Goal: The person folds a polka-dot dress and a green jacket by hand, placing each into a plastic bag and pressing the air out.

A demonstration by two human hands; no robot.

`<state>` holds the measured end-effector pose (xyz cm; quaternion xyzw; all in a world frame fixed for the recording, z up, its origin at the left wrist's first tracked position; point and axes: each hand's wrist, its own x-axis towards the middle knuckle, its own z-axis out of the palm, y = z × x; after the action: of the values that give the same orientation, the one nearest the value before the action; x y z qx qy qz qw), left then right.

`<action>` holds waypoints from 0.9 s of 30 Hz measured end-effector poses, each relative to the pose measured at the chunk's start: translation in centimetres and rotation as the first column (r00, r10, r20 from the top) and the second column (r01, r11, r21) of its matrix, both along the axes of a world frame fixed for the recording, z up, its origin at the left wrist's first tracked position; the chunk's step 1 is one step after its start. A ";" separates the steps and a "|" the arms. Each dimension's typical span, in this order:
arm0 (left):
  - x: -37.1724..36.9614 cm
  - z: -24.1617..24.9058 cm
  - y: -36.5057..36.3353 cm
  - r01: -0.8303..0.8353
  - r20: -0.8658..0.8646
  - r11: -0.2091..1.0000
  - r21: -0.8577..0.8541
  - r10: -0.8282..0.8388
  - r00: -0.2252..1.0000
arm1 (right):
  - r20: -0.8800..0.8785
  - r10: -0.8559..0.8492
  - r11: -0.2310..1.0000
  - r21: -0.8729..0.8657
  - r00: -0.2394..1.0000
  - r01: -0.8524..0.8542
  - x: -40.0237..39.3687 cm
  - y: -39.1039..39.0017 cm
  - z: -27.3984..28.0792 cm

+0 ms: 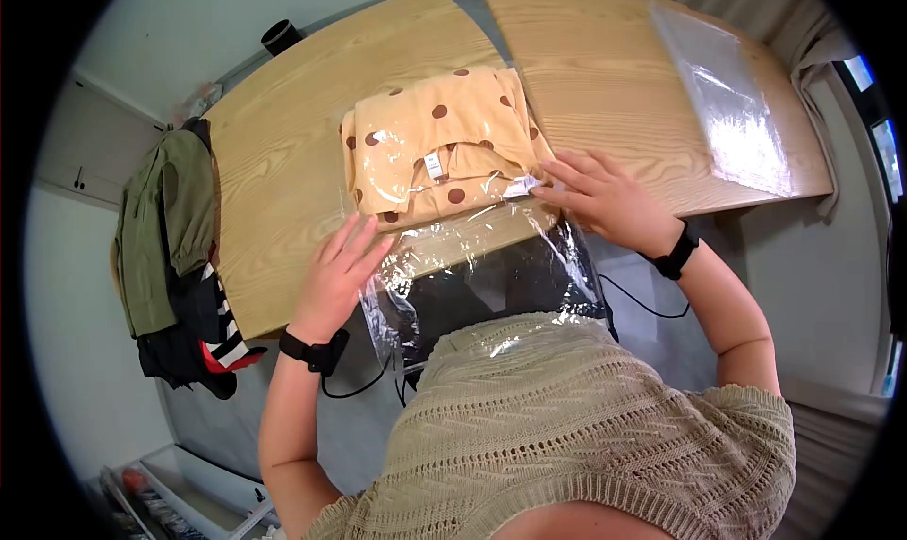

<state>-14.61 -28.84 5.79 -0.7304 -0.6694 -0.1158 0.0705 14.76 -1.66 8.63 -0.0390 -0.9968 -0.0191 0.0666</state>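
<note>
A folded yellow garment with brown dots point(439, 112) lies inside a clear plastic bag point(477, 242) on the wooden table. The bag's loose end hangs over the table's near edge toward my body. My left hand point(342, 264) rests at the bag's left side, near the garment's lower left corner, fingers spread. On the other side, my right hand point(605, 200) lies with outstretched fingers at the garment's lower right corner. A white neck label point(434, 166) shows in the collar, and a white tag point(521, 187) sits close to my right fingertips.
Two wooden tables point(283, 162) meet with a narrow gap at the back. Another clear plastic bag point(723, 105) lies on the right table. Green and dark clothes point(165, 228) hang at the left edge. A black cup point(281, 36) stands behind the left table. A white bin point(194, 493) is at lower left.
</note>
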 end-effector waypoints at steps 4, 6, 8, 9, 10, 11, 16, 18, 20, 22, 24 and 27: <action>-0.1 0.0 0.1 0.088 0.057 0.995 -0.045 -0.085 0.995 | 0.018 0.047 0.996 -0.071 0.999 -0.046 -0.1 0.2 -0.9; -0.1 -0.2 -0.3 0.082 0.072 0.995 -0.049 -0.078 0.994 | 0.020 0.063 0.995 -0.083 0.998 -0.061 -0.3 0.3 -1.0; -0.1 -0.3 -0.7 0.077 0.088 0.996 -0.050 -0.073 0.993 | -0.008 0.092 0.985 -0.143 0.996 -0.093 -0.4 0.3 -0.5; -0.1 -0.4 -0.9 0.069 0.081 0.996 -0.049 -0.064 0.995 | -0.007 0.094 0.985 -0.143 0.996 -0.094 -0.4 0.1 -0.4; 0.0 -0.4 -1.1 0.060 0.075 0.997 -0.049 -0.056 0.996 | -0.015 0.092 0.980 -0.174 0.996 -0.094 -0.3 -0.2 -0.4; 0.0 -0.4 -1.4 0.059 0.077 0.997 -0.050 -0.055 0.996 | -0.023 0.091 0.975 -0.204 0.996 -0.093 -0.3 -0.4 -0.3; 0.0 -0.1 -3.5 0.002 0.129 0.995 -0.096 0.010 0.992 | -0.250 0.129 0.941 -0.273 0.960 -0.198 -1.1 -1.0 -2.3; 0.4 0.0 -4.0 -0.017 0.135 0.994 -0.112 0.032 0.990 | -0.283 0.123 0.936 -0.286 0.951 -0.206 -1.0 -0.5 -3.1; 0.7 -0.1 -4.6 -0.055 0.131 0.997 -0.059 0.062 0.989 | -0.316 0.117 0.930 -0.298 0.942 -0.215 -0.9 -0.4 -3.7; 0.8 -0.7 -5.3 -0.083 0.141 0.997 0.002 0.082 0.987 | -0.407 0.016 0.907 -0.379 0.913 -0.184 -0.5 -0.2 -4.0; 0.5 -1.9 -5.6 -0.104 0.147 0.988 0.110 0.087 0.985 | -0.404 -0.024 0.934 -0.335 0.914 -0.124 0.1 -0.3 -4.0; 0.1 -3.4 -5.5 -0.081 0.118 0.980 0.180 0.060 0.991 | -0.396 -0.033 0.970 -0.234 0.918 -0.066 0.1 -1.0 -3.7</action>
<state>-14.51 -34.37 2.43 -0.6889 -0.6843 -0.2154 0.1042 14.89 -2.67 4.91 -0.0415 -0.9577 0.1116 0.2620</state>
